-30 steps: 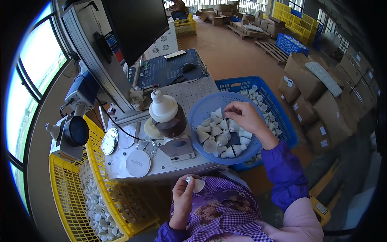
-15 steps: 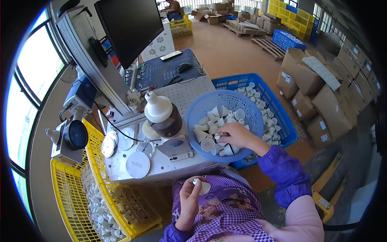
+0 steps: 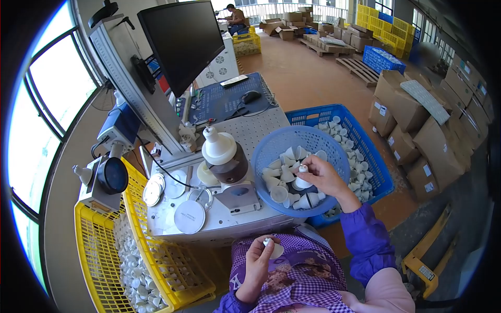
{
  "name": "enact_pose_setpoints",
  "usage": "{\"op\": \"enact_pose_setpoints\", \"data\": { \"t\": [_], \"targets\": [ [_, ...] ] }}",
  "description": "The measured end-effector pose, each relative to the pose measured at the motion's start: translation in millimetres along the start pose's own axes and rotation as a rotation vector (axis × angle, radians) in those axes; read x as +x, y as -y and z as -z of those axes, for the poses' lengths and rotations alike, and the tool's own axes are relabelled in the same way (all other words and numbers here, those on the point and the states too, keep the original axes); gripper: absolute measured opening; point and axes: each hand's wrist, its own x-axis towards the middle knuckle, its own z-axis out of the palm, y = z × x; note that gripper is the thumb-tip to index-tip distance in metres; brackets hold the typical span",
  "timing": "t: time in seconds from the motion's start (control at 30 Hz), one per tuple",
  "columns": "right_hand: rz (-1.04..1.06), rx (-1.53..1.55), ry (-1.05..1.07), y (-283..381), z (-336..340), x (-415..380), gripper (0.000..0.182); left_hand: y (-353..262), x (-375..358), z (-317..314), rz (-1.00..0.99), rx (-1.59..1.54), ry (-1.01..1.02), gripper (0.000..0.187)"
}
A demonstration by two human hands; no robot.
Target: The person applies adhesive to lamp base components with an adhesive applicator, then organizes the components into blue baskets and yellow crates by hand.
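My left hand (image 3: 257, 265), low in front of the apron, pinches a white cone-shaped lamp cup (image 3: 277, 252) by its narrow metal-tipped end. Over the round blue basket (image 3: 261, 148), my right hand (image 3: 324, 178) grips a second white lamp cup (image 3: 301, 182) near its narrow end, wide side down. Several similar lamp cups (image 3: 279, 194) lie jumbled in the basket beneath that hand. A larger white lamp housing (image 3: 218, 149) stands on a dark round holder (image 3: 229, 169) to the left of the basket.
A blue crate (image 3: 383, 180) with lamp cups sits behind the basket. Yellow crates (image 3: 96, 250) with more cups stand lower left. A monitor (image 3: 182, 44), marking-machine lens (image 3: 112, 175) and flat discs (image 3: 189, 216) are by the bench. Cardboard boxes (image 3: 433, 151) pile up right; another person (image 3: 236, 18) sits far back.
The view has shifted, so the scene sits lower and further right. My right hand has lifted its lamp cup slightly, showing more of it. My left hand keeps its hold.
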Motion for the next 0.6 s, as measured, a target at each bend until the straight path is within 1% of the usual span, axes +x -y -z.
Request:
{"op": "enact_pose_setpoints", "data": {
  "t": [0.03, 0.1, 0.17, 0.27, 0.33, 0.4, 0.43, 0.47, 0.5, 0.53, 0.57, 0.6],
  "targets": [
    [0.011, 0.012, 0.027, -1, -2, 1, 0.018, 0, -1, 1, 0.006, 0.001, 0.014, 0.018],
    [0.024, 0.030, -0.010, -2, 0, 0, 0.017, 0, -1, 0, -0.003, -0.006, -0.004, 0.018],
    [0.009, 0.029, 0.002, 2, 1, -1, 0.019, -2, -1, 0, -0.015, -0.008, 0.028, 0.016],
    [0.020, -0.052, -0.060, 10, -1, -3, 0.033, -16, -2, -3, -0.042, 0.010, -0.030, 0.013],
    [0.017, -0.063, -0.070, 6, 3, -2, 0.032, -25, 2, -2, -0.061, -0.009, -0.066, 0.010],
    [0.012, -0.075, -0.085, 6, 2, -1, 0.031, -42, 9, 4, -0.214, 0.130, -0.126, 0.010],
    [-0.002, -0.020, -0.100, 10, 1, -2, 0.030, -60, 15, 1, -0.318, 0.176, -0.158, 0.016],
    [-0.016, 0.034, -0.115, 13, 0, -2, 0.029, -82, 18, 1, -0.340, 0.269, -0.222, 0.018],
    [-0.010, 0.033, -0.110, 15, -3, -2, 0.029, -103, 23, -3, -0.497, 0.385, -0.281, 0.021],
    [-0.005, 0.058, -0.106, 17, -5, -2, 0.029, -121, 34, 0, -0.718, 0.576, -0.313, 0.017],
    [-0.003, 0.084, -0.103, 19, -9, -3, 0.029, -145, 40, -5, -0.821, 0.681, -0.340, 0.014],
    [-0.001, 0.084, -0.099, 25, -12, -2, 0.029, -163, 51, -5, -0.902, 0.780, -0.366, 0.022]
  ]
}}
